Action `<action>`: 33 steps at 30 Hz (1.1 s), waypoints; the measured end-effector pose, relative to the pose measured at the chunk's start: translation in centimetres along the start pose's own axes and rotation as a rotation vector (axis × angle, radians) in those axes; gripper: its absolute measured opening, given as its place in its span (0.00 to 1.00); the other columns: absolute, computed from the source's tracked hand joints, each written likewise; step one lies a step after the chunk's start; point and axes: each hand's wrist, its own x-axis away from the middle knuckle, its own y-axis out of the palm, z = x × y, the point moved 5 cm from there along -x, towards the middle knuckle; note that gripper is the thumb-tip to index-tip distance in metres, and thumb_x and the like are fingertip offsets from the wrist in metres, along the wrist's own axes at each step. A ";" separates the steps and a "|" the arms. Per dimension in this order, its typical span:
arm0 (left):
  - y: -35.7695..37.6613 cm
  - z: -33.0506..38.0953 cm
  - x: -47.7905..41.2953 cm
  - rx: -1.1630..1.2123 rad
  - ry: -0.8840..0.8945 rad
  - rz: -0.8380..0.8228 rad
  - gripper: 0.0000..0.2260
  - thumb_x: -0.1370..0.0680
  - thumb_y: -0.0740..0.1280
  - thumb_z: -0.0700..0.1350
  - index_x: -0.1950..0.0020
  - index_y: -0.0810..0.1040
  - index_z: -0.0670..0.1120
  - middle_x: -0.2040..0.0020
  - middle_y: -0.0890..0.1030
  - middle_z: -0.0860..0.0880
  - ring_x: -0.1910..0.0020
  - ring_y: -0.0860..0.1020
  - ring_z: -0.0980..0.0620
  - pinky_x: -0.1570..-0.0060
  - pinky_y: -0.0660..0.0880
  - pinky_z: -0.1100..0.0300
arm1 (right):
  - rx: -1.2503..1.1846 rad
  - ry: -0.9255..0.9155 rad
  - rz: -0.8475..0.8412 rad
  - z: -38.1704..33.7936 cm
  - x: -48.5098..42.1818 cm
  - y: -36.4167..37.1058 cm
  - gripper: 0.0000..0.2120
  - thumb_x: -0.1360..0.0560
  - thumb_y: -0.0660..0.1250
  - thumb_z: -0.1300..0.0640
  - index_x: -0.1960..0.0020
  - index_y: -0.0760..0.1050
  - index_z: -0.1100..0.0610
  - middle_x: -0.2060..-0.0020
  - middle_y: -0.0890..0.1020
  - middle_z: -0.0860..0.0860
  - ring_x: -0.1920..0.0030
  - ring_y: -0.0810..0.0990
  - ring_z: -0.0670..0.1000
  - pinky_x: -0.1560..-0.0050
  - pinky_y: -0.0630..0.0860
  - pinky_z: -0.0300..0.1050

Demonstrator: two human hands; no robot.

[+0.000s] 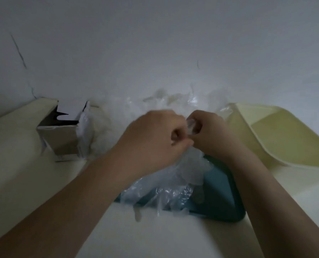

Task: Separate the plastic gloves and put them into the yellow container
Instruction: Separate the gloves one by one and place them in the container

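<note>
My left hand and my right hand meet above the middle of the table, fingers curled, both pinching a clear plastic glove that hangs down between them. Below them a heap of thin clear gloves lies across a teal tray. More crumpled clear gloves are piled behind my hands against the wall. The yellow container stands to the right of my right hand, tilted, with nothing visible inside.
An open cardboard box with clear plastic spilling from its right side stands at the left. The pale table runs to a white wall close behind.
</note>
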 end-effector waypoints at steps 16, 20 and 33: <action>4.7 -3.5 0.0 0.032 -0.108 -0.178 0.07 0.19 0.66 0.47 0.57 0.79 0.54 0.62 0.80 0.54 0.62 0.79 0.54 0.56 0.81 0.49 | 0.162 0.073 -0.539 0.8 1.6 -0.1 0.09 0.24 0.74 0.50 0.54 0.81 0.56 0.60 0.86 0.52 0.61 0.87 0.54 0.58 0.86 0.50; 1.4 -3.5 -0.7 0.423 -0.230 0.132 0.08 0.15 0.63 0.47 0.52 0.79 0.51 0.57 0.84 0.51 0.57 0.83 0.50 0.52 0.83 0.47 | -0.218 0.116 -0.399 1.0 1.2 -1.2 0.24 0.32 0.82 0.46 0.45 0.77 0.57 0.53 0.85 0.55 0.55 0.88 0.54 0.55 0.87 0.55; 1.5 -2.5 -0.7 1.491 -0.572 -0.034 0.21 0.23 0.64 0.43 0.31 0.75 0.38 0.41 0.85 0.34 0.42 0.84 0.34 0.36 0.78 0.38 | -0.932 0.113 -0.068 0.4 0.8 -3.6 0.14 0.18 0.66 0.57 0.51 0.78 0.71 0.53 0.85 0.61 0.56 0.83 0.56 0.56 0.79 0.48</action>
